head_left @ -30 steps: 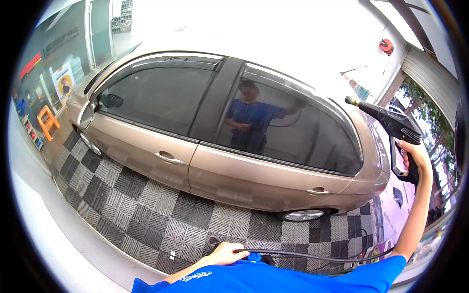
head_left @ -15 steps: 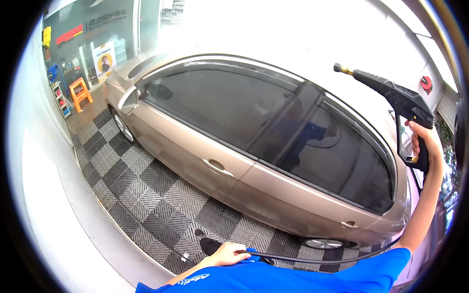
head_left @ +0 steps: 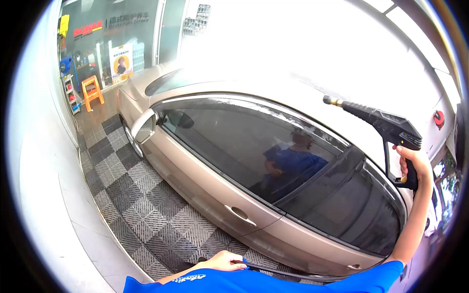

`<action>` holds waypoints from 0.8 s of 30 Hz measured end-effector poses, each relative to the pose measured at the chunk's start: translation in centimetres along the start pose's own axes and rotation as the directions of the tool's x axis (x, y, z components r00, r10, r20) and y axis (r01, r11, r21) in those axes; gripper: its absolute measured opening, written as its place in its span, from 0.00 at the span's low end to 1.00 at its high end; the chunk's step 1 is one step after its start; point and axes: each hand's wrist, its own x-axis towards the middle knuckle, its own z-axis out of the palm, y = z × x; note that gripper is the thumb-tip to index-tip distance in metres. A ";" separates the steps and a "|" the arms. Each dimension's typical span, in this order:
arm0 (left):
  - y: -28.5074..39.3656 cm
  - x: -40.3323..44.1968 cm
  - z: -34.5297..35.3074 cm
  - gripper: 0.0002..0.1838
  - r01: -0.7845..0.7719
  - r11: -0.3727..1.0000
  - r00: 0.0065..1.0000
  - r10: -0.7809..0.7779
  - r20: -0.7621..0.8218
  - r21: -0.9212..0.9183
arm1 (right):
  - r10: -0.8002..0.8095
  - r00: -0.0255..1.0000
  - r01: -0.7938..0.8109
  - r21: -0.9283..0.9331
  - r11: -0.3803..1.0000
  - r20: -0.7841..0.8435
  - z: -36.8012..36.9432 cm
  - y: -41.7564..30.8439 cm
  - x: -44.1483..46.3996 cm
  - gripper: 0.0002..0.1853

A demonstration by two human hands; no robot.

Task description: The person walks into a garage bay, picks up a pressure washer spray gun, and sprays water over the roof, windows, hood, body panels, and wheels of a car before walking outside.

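My right hand [head_left: 413,163] is wrapped round the grip of a black spray gun [head_left: 386,124], raised at the right with its brass-ringed nozzle pointing left over the car roof. Low in the view, in front of my blue shirt, my left hand [head_left: 228,261] is closed on a black hose [head_left: 283,270] that runs right along my body. A beige car [head_left: 195,168] with dark side windows stands in front of me, and a person in blue is reflected in its front window. White mist or glare hides much of the roof.
Checkered grating tiles [head_left: 141,210] cover the floor between the car and a pale wall [head_left: 44,195] at the left. An orange stool [head_left: 92,93] and a small rack [head_left: 72,95] stand by the glass front. A red reel [head_left: 439,120] hangs at the far right.
My view has shifted toward the car's front, so the mirror and front door appear closer. The spray gun now sits slightly lower and further left in view. Both hands keep their hold.
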 end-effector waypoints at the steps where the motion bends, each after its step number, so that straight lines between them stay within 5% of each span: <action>1: -0.3 0.1 -1.0 0.20 0.020 0.999 1.000 -0.020 -0.001 0.047 | -0.013 0.997 0.009 -0.047 0.999 -0.077 0.6 -0.3 1.4 0.14; 5: -2.4 0.4 -6.1 0.20 0.150 0.981 0.988 -0.145 -0.054 0.122 | -0.131 0.958 0.101 -0.130 0.986 -0.255 5.2 -2.7 4.3 0.10; 9: -3.7 0.5 -9.6 0.20 0.028 1.000 1.000 -0.028 0.004 -0.004 | -0.038 0.998 0.038 -0.012 0.999 -0.048 10.5 -8.3 1.6 0.10; 11: -4.0 0.5 -12.0 0.18 -0.021 0.996 0.987 0.007 0.162 0.090 | 0.000 0.998 -0.002 0.027 1.000 0.066 12.2 -10.5 0.8 0.12; 15: -4.4 -1.9 -18.6 0.17 0.060 0.995 0.988 -0.048 0.146 -0.076 | -0.015 0.983 -0.008 -0.125 0.992 -0.182 14.3 -12.0 1.4 0.09; 18: -7.4 -4.6 -24.2 0.16 0.043 0.999 0.992 -0.042 0.115 -0.006 | -0.052 0.943 -0.036 -0.256 0.966 -0.329 16.7 -13.8 1.1 0.10; 22: -6.4 -7.0 -33.3 0.14 -0.047 0.999 0.997 0.045 0.057 0.024 | 0.145 0.968 -0.139 0.040 0.989 -0.207 22.1 -20.1 -1.5 0.11; 24: -4.9 -8.3 -38.1 0.14 -0.089 0.996 0.996 0.089 0.005 0.008 | 0.195 0.959 -0.190 0.047 0.981 -0.205 23.1 -23.0 -1.3 0.13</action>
